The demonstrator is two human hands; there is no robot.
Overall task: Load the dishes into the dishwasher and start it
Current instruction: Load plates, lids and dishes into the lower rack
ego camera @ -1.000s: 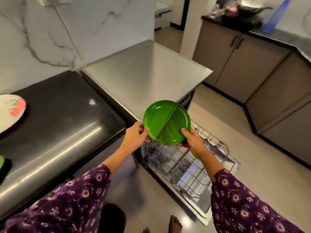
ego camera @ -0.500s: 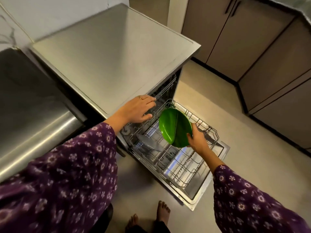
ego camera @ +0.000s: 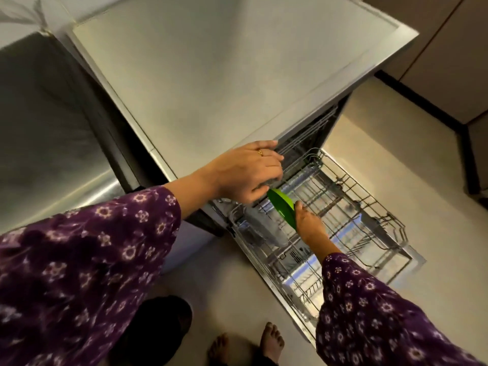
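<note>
Currently, loading is in hand. The right hand [ego camera: 309, 221] grips the green plate [ego camera: 282, 208], held on edge over the lower rack [ego camera: 351, 180]. The left hand [ego camera: 245, 173] is at the dishwasher [ego camera: 237, 75] front edge, its grasp indeterminable. Next: seat the plate between tines.

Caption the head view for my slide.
Right hand holds a green plate on edge at the pulled-out rack; left hand at the dishwasher's top edge.

home kitchen, dishwasher [ego camera: 237, 75], cabinets [ego camera: 449, 48]
</note>
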